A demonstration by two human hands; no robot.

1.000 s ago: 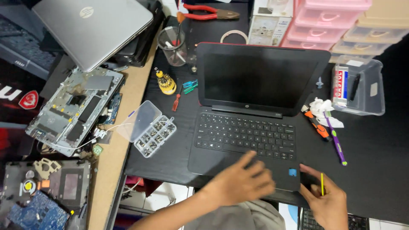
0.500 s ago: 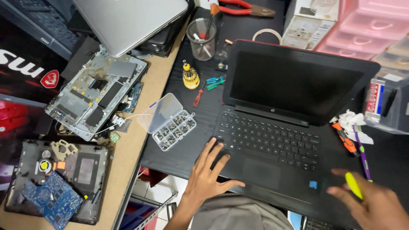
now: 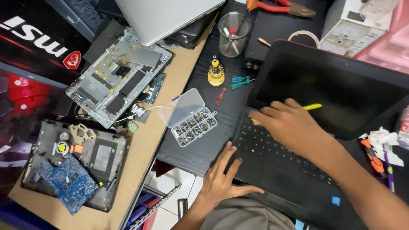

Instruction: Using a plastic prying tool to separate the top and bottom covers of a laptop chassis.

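The right hand (image 3: 294, 125) has swung left across the black laptop (image 3: 324, 127) keyboard, gripping a yellow tool (image 3: 312, 107); the left hand (image 3: 223, 181), open, has shifted to its near-left edge.

The right hand (image 3: 294, 127) covered the upper left keys of the open black laptop (image 3: 341, 89); only the tip of the thin yellow tool (image 3: 313, 106) protruded from its fingers. The laptop's lower right corner was cut off by the frame's bottom edge. The contents of the clear plastic compartment box (image 3: 194, 126) were too small to identify. The red-handled pliers (image 3: 283, 7) were cropped at the top edge.
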